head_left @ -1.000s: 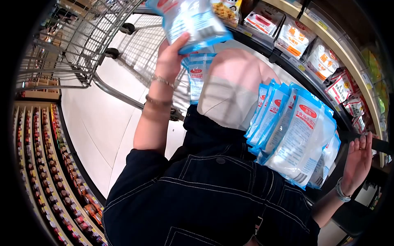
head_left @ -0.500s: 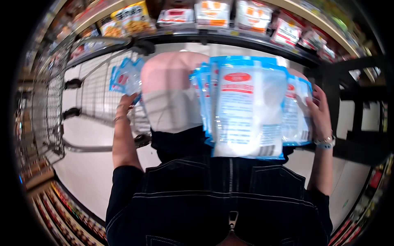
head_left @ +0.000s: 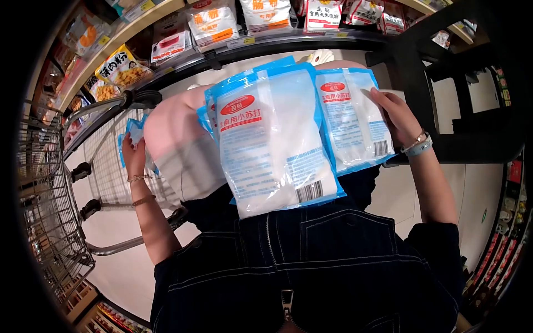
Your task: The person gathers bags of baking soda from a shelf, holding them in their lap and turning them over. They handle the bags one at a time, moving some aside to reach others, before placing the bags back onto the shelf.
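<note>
A stack of blue-edged baking soda bags with red oval labels lies across my lap. Beside it, on the right, is another baking soda bag; my right hand grips its right edge, fingertips at its front. Over at the left, my left hand is closed on blue-edged clear plastic packaging, next to my pale-clad knee. The hand and knee hide much of that packaging, so its contents cannot be made out.
A wire shopping cart stands at the left. In front runs a store shelf with bagged powders and a yellow packet. A black frame stands at the right. More shelves line the lower corners.
My view has turned, so the shelf and bags appear shifted left and tilted. Both hands appear higher; the left still holds the plastic packaging, the right still holds the bag's edge.
</note>
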### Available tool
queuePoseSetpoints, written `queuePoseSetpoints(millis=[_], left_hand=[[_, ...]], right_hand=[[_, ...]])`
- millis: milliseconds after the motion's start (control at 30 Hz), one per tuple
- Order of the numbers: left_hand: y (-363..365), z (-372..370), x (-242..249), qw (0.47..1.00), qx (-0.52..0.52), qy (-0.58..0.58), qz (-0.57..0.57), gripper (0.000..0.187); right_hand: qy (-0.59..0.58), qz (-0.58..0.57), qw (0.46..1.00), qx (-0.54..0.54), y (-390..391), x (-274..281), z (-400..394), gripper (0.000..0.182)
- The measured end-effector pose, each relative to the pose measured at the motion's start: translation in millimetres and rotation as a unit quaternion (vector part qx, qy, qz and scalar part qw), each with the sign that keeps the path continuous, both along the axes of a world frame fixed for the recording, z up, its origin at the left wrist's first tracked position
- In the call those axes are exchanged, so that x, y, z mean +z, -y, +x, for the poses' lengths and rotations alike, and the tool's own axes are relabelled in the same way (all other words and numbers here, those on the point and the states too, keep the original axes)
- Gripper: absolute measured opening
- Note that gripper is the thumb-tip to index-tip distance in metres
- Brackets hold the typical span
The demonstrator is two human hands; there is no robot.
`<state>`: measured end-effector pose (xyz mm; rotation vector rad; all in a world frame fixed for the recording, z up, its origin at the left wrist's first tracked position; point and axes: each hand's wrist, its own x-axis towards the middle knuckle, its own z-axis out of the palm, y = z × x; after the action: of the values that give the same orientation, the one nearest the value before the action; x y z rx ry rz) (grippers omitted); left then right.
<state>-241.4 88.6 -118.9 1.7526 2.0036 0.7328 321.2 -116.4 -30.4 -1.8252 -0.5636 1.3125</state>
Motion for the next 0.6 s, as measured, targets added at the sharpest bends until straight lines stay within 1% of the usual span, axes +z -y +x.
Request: queuePoseSetpoints(millis=[33, 100, 133, 167, 233, 267, 300, 400, 467, 500, 600], left_hand=[[-1.9, 6.6, 7.1, 0.999, -0.023, 0.009, 0.026, 0.052], [-5.7, 17.4, 18.1, 0.994, -0.068, 0.026, 0.077, 0.047], [-3.4, 27.8, 29.1, 0.992, -0.085, 0.046, 0.083, 0.045], [0.1, 39.8, 40.2, 0.989, -0.101, 0.065, 0.089, 0.043], [10.6, 64.8, 61.3, 0.979, -0.139, 0.112, 0.096, 0.039], [16.8, 75.9, 69.9, 0.976, -0.156, 0.121, 0.092, 0.038], [23.0, 86.7, 77.8, 0.972, -0.174, 0.129, 0.088, 0.038], [42.0, 115.5, 95.1, 0.963, -0.216, 0.145, 0.066, 0.038], [52.1, 130.2, 105.0, 0.957, -0.238, 0.155, 0.052, 0.038], [55.4, 134.1, 111.5, 0.956, -0.256, 0.138, 0.022, 0.038], [54.2, 134.6, 106.7, 0.949, -0.264, 0.168, 0.023, 0.040]], right_hand=[[0.022, -0.004, 1.000, 0.013, -3.7, -4.8, 4.3, 0.064], [-0.009, 0.009, 1.000, 0.028, -8.3, -3.2, 0.5, 0.062], [-0.025, 0.015, 0.999, 0.037, -11.5, -2.0, -3.4, 0.060], [-0.036, 0.005, 0.999, 0.026, -13.7, -1.9, -5.2, 0.055], [-0.056, 0.019, 0.998, 0.015, -11.9, 2.3, -8.6, 0.051], [-0.066, 0.026, 0.997, 0.010, -10.1, 6.0, -11.2, 0.050], [-0.087, 0.037, 0.995, -0.014, -6.0, 11.7, -15.8, 0.042], [-0.096, 0.059, 0.993, -0.032, 6.0, 13.0, -14.3, 0.036], [-0.105, 0.069, 0.991, -0.039, 15.1, 8.0, 4.8, 0.032], [-0.093, 0.100, 0.989, -0.058, 18.1, 10.0, 12.8, 0.031], [-0.024, 0.179, 0.976, -0.122, 30.3, 17.5, 53.8, 0.026]])
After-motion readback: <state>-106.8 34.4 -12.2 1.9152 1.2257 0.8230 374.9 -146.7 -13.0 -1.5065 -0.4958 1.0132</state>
